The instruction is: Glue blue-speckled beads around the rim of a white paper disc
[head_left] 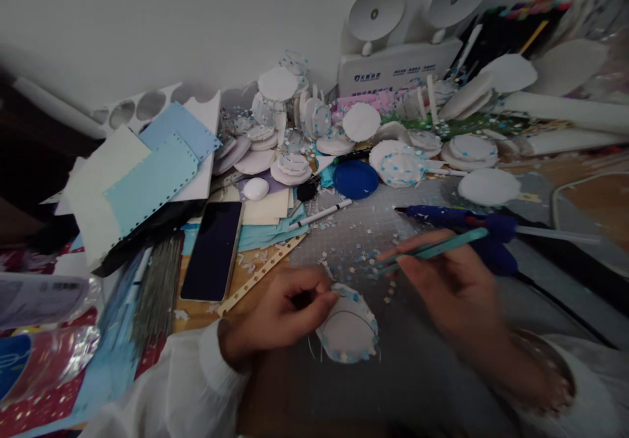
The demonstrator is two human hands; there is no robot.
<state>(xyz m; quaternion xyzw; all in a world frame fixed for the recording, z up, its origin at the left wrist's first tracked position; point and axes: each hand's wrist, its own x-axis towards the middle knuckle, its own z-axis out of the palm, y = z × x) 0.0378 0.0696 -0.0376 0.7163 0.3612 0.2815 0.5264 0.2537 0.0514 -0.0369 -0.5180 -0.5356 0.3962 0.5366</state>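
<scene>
My left hand (pixel 282 313) pinches the edge of a white foam disc (pixel 348 330) that lies on the grey cutting mat (pixel 422 359); small pale blue sequins ring the disc's rim. My right hand (pixel 455 287) grips teal tweezers (pixel 432 249), tips pointing left toward loose sequins (pixel 356 245) scattered on the mat just above the disc. The right hand is blurred. A blue glue gun (pixel 466 222) lies just behind the tweezers.
A dark phone (pixel 212 249) lies left of the mat. Behind are a blue lid (pixel 355 179), a white pen (pixel 320 215), many white foam discs (pixel 393 160), blue and cream paper sheets (pixel 142 176) and a white twin-lamp unit (pixel 393 65) against the wall.
</scene>
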